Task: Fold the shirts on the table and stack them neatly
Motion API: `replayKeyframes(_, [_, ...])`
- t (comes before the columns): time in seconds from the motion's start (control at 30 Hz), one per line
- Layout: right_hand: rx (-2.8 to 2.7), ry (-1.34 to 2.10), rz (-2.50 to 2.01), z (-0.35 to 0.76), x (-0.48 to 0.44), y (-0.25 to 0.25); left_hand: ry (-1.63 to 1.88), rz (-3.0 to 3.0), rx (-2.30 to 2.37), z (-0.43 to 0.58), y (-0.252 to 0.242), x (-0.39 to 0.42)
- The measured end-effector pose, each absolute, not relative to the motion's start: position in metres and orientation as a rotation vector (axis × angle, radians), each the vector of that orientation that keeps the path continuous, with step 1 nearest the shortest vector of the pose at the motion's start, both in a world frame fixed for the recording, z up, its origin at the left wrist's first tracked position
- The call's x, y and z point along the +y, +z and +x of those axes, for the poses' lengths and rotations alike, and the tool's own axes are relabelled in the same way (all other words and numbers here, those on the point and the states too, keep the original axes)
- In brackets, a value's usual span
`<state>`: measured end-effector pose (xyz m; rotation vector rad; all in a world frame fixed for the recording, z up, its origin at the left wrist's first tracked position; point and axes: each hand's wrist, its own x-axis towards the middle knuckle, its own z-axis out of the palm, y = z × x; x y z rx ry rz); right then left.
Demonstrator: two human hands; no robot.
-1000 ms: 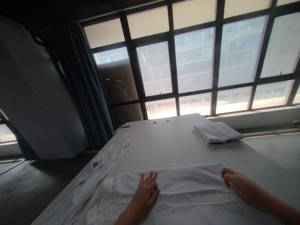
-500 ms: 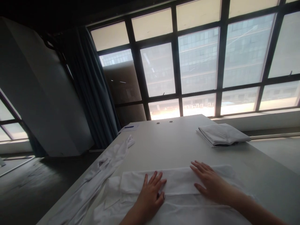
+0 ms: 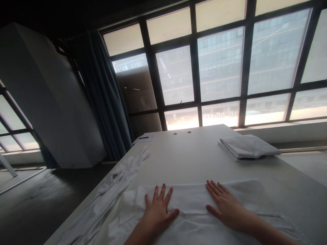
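A white cloth garment [image 3: 190, 197] lies spread over the near part of the table, with a folded band along its far edge. My left hand [image 3: 158, 209] rests flat on it, fingers spread and thumb pointing right. To the right, my right hand [image 3: 224, 204] also lies palm down on the cloth, fingers stretched out, thumb apart. Neither hand grips anything. Wrinkles run through the fabric between and below the hands. The near part of the cloth runs out of the picture.
A crumpled white garment [image 3: 120, 183] lies along the table's left edge. A folded white cloth stack [image 3: 249, 146] sits at the right. Paper with a blue pen [image 3: 143, 137] is at the far left corner of the white table [image 3: 184, 156]. A dark curtain [image 3: 102, 92] hangs beyond.
My left hand has moved slightly left and its fingers have spread wider. My right hand has flattened on the cloth, a little lower. The view has shifted slightly.
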<state>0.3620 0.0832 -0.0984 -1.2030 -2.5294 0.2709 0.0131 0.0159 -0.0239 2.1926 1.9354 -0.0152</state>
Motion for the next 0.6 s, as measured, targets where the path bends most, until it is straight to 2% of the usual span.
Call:
replayKeyframes(0.17, [-2.471, 0.137, -1.339, 0.396, 0.086, -0.107, -0.084, 2.121, 2.057, -0.025, -0.026, 0.02])
replayKeyframes(0.6, [-2.316, 0.073, -1.751, 0.509, 0.109, -0.131, -0.12, 2.063, 2.281, -0.071, -0.029, 0.03])
